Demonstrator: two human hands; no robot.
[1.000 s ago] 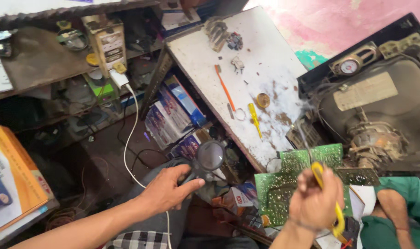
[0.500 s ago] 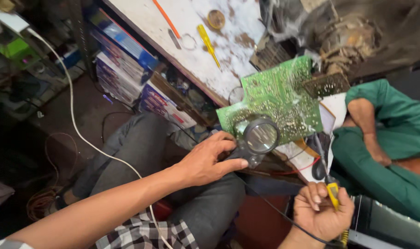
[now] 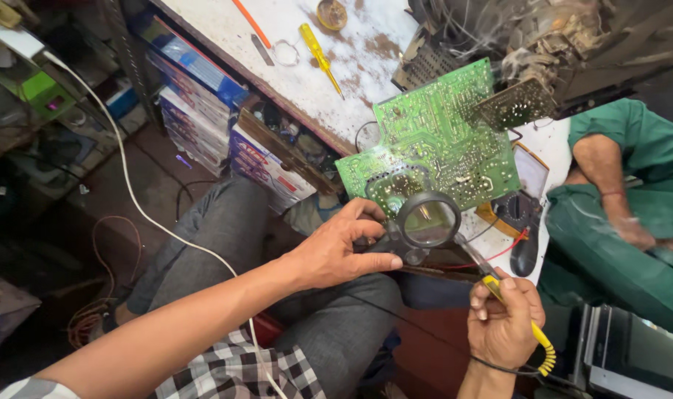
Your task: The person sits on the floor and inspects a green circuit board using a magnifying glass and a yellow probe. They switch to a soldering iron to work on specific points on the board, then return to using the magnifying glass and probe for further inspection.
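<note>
Here, stained white workbench point(image 3: 307, 66), cluttered workshop

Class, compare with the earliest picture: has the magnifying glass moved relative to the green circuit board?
Yes. The magnifying glass, held by the left hand, moved from beside the circuit board to over its lower edge.

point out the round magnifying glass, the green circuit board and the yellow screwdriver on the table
round black-rimmed magnifying glass point(image 3: 427, 220), head view, middle of the lens
green circuit board point(image 3: 443, 137), head view, centre of its solder side
yellow-handled screwdriver point(image 3: 313, 41), head view, on the handle
</note>
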